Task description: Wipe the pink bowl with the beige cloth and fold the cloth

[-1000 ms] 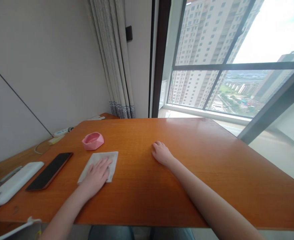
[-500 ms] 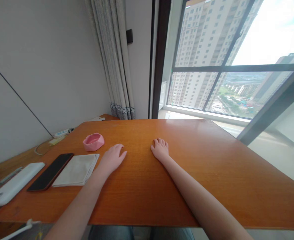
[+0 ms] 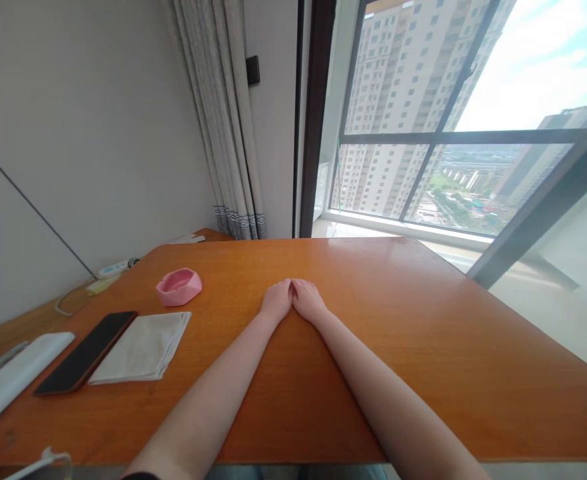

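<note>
My left hand (image 3: 276,301) & right hand (image 3: 307,302) lie flat, palms down, touching side by side mid-table (image 3: 423,320), both empty, fingers relaxed. Folded white cloth (image 3: 143,347) sits well to my left, beside the phone (image 3: 84,352), near the pink dish (image 3: 178,287).

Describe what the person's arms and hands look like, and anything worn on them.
Both forearms are bare right up to the bottom edge of the picture: no sleeves in view. The left hand and right hand show no gloves, rings, watch or bracelet. Fingers are slim; nails too small to judge.
</note>
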The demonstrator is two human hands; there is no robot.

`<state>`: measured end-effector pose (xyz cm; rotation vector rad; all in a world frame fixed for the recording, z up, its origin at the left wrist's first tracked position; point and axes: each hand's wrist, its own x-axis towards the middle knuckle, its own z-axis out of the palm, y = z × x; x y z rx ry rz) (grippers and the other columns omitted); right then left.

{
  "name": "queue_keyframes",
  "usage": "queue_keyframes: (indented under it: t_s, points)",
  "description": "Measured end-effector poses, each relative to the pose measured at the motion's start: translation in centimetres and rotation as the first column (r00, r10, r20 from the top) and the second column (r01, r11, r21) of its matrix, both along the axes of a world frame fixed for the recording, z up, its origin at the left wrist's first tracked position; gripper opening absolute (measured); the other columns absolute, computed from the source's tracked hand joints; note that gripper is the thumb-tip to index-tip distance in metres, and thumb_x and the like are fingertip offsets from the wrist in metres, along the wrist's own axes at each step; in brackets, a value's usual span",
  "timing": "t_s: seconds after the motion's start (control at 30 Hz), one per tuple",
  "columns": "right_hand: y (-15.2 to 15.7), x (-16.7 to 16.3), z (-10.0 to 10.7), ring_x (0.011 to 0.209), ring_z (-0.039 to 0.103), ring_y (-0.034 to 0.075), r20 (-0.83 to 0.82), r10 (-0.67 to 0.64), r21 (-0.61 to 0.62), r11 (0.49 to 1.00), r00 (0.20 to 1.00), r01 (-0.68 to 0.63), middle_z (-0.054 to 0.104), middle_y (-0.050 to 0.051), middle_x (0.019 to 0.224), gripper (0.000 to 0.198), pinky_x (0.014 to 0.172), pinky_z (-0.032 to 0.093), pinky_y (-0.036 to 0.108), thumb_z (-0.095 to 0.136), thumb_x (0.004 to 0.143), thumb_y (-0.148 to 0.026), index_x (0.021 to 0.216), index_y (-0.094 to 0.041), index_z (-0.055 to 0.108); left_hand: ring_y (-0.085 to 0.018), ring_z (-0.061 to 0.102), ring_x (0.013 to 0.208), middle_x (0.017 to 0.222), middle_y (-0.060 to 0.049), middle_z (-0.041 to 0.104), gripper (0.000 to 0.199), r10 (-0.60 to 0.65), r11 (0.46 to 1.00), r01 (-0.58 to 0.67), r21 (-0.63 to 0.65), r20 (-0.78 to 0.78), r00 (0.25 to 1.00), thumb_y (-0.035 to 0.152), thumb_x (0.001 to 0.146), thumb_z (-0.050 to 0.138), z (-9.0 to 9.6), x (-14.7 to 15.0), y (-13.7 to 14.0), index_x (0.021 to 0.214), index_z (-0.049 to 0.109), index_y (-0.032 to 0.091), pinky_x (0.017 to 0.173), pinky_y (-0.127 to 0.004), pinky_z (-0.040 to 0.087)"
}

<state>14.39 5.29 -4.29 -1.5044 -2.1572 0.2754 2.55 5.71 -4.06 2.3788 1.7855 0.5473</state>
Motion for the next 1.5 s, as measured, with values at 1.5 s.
queue_keyframes:
  t_s: [1.5]
  points:
    - [0.6,0.6,-0.7,0.113,0.050,0.018,-0.014,0.048,-0.010,0.999,0.999,-0.048,0.060,0.006,0.119,0.035,0.103,0.031,0.035,0.042,0.081,-0.009,0.108,-0.020,0.060,-0.030,0.050,0.110,0.116,-0.012,0.058,0.027,0.469,0.767,-0.464,0.443,0.108,0.877,0.028,0.082,0.048,6.2,-12.1,0.7,0.107,0.055,0.019,0.104,-0.055,0.022]
